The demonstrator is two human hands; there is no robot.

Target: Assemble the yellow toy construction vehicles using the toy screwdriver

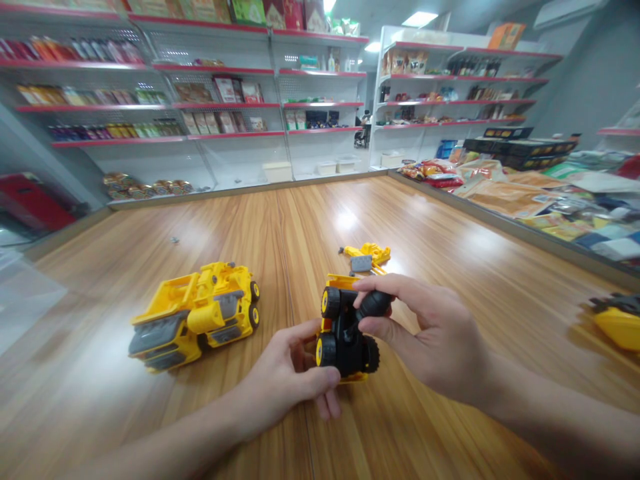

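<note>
My left hand (295, 380) grips a yellow and black toy truck (345, 347), its black underside and wheels turned towards me. Between the thumb and fingers of my right hand (430, 333) is the black bulbous handle of a small screwdriver (375, 305). Its shaft points at the truck's underside; I cannot tell whether the tip sits in a screw. Just beyond the truck lies a yellow toy part with a grey piece (367, 257). To the left of my hands stands a larger yellow and grey toy dump truck (200, 313).
The wooden table (240, 227) has a raised edge. A small grey piece (174, 240) lies at its far left, and another yellow toy part (619, 323) at the right. Bagged goods (515, 193) are heaped beyond the right edge. Stocked shelves (225, 103) stand behind.
</note>
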